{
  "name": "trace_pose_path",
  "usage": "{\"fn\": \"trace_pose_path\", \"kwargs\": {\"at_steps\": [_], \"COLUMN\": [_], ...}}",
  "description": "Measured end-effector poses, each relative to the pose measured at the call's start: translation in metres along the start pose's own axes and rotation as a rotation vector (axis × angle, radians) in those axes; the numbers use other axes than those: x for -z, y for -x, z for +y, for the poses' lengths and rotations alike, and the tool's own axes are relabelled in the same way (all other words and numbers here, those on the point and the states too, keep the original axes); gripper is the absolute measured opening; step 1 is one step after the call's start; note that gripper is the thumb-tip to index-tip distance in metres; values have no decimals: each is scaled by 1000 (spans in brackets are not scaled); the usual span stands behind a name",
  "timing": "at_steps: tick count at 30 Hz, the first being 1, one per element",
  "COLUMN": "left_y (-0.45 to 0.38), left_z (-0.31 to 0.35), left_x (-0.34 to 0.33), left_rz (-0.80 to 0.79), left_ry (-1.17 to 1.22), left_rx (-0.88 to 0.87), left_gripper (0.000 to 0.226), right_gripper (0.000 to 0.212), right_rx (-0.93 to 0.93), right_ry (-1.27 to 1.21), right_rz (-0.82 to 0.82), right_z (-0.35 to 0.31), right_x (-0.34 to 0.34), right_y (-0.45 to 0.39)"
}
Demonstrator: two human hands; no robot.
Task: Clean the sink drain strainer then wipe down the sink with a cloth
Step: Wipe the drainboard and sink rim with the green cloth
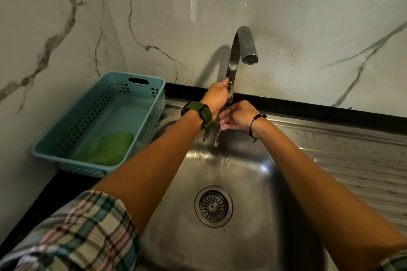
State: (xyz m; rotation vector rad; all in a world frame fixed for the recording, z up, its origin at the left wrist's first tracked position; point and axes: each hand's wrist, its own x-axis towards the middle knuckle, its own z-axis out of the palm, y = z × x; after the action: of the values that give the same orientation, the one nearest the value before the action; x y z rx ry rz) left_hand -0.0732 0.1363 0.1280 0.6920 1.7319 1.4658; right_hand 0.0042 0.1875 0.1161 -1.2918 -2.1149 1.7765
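Observation:
The round metal strainer (213, 205) sits in the drain of the steel sink (253, 182). A green cloth (110, 149) lies in the near end of a teal plastic basket (141, 77) left of the sink. My left hand (217, 94), with a green watch on its wrist, grips the lower neck of the tap (234, 55). Just right of it, my right hand (236, 116) hangs over the back of the basin, wet, its fingers loosely bent and holding nothing. A thin stream of water (216, 138) falls below my right hand's fingers.
A ribbed steel drainboard (352, 156) runs to the right of the basin. A marble-patterned wall stands close behind the tap and on the left. The basket rests on a dark counter (50, 189) by the left wall.

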Motion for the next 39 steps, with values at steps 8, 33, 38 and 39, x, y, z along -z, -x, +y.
{"fn": "trace_pose_path", "kwargs": {"at_steps": [8,33,38,39], "left_y": [77,265,276,278], "left_z": [14,-36,-46,-48], "left_x": [25,110,104,103], "left_rz": [107,633,633,626], "left_ry": [-184,-589,-579,-571], "left_rx": [-114,-123,-98,-96], "left_gripper": [55,37,34,33], "right_gripper": [17,31,31,30], "right_rx": [387,625,540,550], "right_ry": [342,1308,1290,1234], "right_rz": [22,-299,-387,-383], "right_z": [-31,-88,-77,-78], "right_x": [28,-231,-235,-234], "right_y": [61,67,54,55]}}
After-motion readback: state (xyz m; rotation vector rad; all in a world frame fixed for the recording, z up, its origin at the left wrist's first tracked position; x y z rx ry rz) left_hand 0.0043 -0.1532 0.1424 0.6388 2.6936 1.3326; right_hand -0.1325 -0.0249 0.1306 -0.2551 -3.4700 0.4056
